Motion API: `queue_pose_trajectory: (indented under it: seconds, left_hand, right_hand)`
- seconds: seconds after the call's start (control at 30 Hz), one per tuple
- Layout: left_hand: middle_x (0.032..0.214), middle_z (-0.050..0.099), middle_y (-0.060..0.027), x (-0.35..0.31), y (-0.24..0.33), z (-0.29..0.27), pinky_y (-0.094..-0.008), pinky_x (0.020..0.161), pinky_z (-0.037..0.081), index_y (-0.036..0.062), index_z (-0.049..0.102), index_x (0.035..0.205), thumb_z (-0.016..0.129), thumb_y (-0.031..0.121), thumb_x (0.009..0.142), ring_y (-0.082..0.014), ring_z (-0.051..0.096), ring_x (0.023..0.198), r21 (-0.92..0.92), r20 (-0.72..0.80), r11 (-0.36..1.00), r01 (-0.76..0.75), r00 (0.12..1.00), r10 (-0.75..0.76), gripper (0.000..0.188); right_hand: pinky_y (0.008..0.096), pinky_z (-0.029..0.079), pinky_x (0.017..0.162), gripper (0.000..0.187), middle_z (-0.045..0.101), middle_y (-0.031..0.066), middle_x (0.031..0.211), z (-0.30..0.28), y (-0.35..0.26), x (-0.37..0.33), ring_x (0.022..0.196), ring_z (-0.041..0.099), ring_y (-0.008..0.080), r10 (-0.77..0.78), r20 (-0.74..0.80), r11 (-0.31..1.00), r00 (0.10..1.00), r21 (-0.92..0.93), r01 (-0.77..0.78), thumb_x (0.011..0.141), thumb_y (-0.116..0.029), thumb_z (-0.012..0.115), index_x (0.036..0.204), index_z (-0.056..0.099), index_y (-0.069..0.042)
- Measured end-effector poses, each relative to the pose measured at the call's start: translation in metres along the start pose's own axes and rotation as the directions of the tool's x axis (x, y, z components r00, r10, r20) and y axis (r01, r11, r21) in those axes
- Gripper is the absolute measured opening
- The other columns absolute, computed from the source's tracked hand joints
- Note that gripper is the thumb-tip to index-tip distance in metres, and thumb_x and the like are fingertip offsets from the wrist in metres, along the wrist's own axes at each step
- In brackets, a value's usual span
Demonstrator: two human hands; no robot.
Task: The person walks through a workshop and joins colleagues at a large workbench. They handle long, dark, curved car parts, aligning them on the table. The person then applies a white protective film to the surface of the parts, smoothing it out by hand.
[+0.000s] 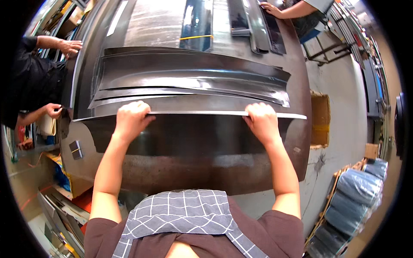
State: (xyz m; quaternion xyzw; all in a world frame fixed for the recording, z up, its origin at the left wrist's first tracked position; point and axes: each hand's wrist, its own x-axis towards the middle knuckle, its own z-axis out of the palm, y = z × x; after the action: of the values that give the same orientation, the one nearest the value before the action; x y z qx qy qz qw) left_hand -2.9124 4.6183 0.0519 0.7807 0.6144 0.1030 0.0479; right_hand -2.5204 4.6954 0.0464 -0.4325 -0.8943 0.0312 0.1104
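A long, dark, glossy thin sheet [198,135] stretches across the table in front of me, its far edge showing as a straight pale line. My left hand [132,120] is closed over that edge toward the left, the thumb on the near side. Farther right, my right hand [261,121] grips the same edge in a similar way. Both my arms reach forward, well apart. Just beyond the edge lies a loose pile of similar dark sheets [189,75], slightly curved and overlapping. What the sheet is made of I cannot tell.
The large brown table [206,172] carries banded dark strips [195,26] at its far side. At left, a co-worker's hands [71,47] are at the table's edge; another person's hand [272,9] touches strips at far right. Wrapped rolls [357,185] and a cardboard box [320,120] stand right.
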Motion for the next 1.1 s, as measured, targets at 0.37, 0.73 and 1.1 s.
queue_pose_trajectory:
  seconds: [0.37,0.73,1.1]
  left_hand:
    - [0.149,0.03,-0.0139,0.02,0.016,0.065,-0.0521,0.112,0.022,0.0117,0.042,0.137,0.083,0.029,0.063,-0.0328,0.025,0.14,-0.004,-0.017,0.999,0.044,0.999,-0.044,0.086]
    - [0.154,0.021,-0.0145,-0.055,0.022,0.086,-0.0508,0.115,0.018,0.0106,0.031,0.145,0.084,0.048,0.055,-0.0304,0.018,0.143,-0.138,0.269,0.984,0.116,0.96,-0.076,0.111]
    - [0.093,0.068,-0.0068,-0.072,0.018,0.088,-0.034,0.073,0.054,0.0081,0.066,0.085,0.067,0.022,0.081,-0.0241,0.066,0.087,-0.199,-0.064,0.977,-0.076,0.996,0.064,0.015]
  right_hand:
    - [0.0549,0.018,0.112,0.085,0.029,0.0148,0.148,0.059,0.02,0.01,0.14,0.022,0.0333,0.234,-0.023,0.965,0.972,-0.113,-0.235,0.073,-0.03,0.075,0.142,0.03,-0.008]
    - [0.0556,0.013,0.113,0.117,0.017,0.0179,0.154,0.068,-0.007,-0.079,0.144,0.013,0.0346,0.182,0.335,0.976,0.925,0.054,-0.212,0.056,-0.056,0.08,0.146,0.026,-0.004]
    - [0.04,0.045,0.097,0.044,0.059,0.019,0.122,0.075,-0.015,-0.088,0.117,0.054,0.0344,-0.064,0.11,0.99,0.992,0.134,0.049,0.075,-0.026,0.075,0.111,0.063,-0.003]
